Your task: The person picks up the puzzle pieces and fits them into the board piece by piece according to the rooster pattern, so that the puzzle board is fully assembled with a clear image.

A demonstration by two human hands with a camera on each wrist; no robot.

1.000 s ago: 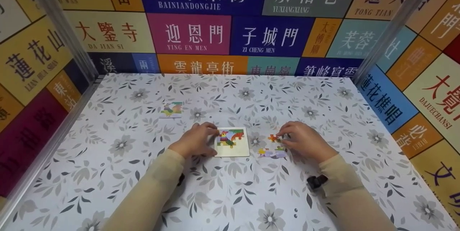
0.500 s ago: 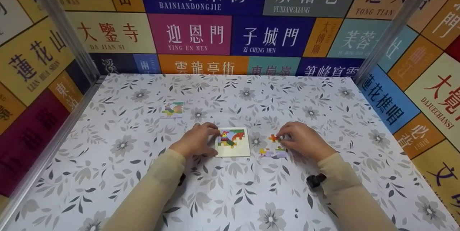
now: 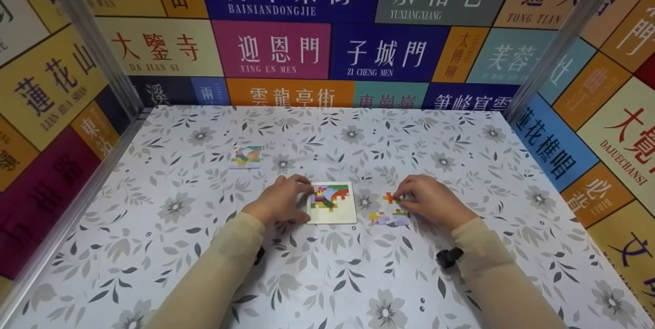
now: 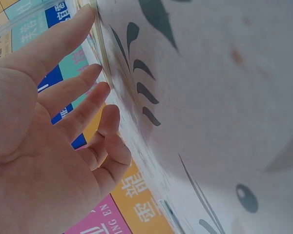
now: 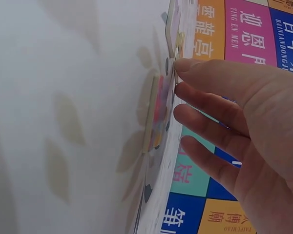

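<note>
A small white puzzle board lies mid-table, its upper part filled with joined pieces of a colourful rooster picture. At its left edge my left hand rests, thumb by the lower corner and fingers by the upper one. The left wrist view shows this thumb nearly straight against the board's rim, the other fingers loosely bent. To the right of the board, my right hand pinches an orange puzzle piece between thumb and forefinger. Several loose puzzle pieces, lilac, yellow and green, lie just below it.
Another small picture puzzle lies farther back on the left. A white cloth with grey flowers and leaves covers the table. Panels with coloured signs stand along the back and both sides.
Both hands and the board stay nearly where they were. The orange piece tilts slightly in my right fingers.
</note>
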